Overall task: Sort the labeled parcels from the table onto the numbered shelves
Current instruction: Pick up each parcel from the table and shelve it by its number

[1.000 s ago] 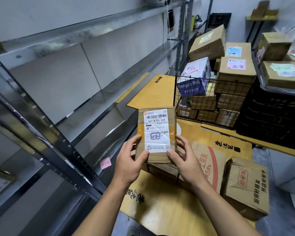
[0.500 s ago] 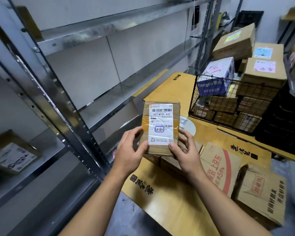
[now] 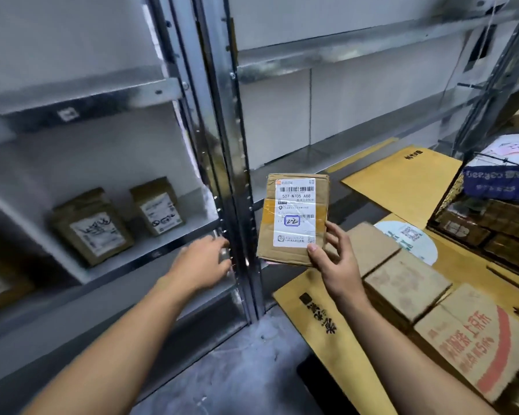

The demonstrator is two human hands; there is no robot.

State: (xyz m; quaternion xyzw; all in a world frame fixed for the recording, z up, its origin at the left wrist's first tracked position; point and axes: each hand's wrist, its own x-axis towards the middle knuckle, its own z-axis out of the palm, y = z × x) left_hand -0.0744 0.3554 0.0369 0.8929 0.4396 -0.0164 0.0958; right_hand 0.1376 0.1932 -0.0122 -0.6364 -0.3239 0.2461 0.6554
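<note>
A flat brown parcel (image 3: 294, 218) with a white label marked "22" stands upright in front of the steel shelf upright (image 3: 222, 151). My right hand (image 3: 333, 259) grips its lower right corner, thumb on the front. My left hand (image 3: 204, 262) has let go and reaches left toward the front edge of the lower left shelf (image 3: 150, 253), blurred, holding nothing. Two labeled brown parcels (image 3: 92, 226) (image 3: 158, 206) lean on that shelf against the wall.
The table at right is covered with yellow cardboard (image 3: 402, 178) and holds several brown boxes (image 3: 408, 286). A wire basket (image 3: 489, 211) full of parcels stands at the far right. Bare shelves (image 3: 327, 55) run along the wall behind the held parcel.
My view has swung left toward the shelves. My left hand has released the parcel and moved left to the shelf edge; my right hand alone holds the parcel now.
</note>
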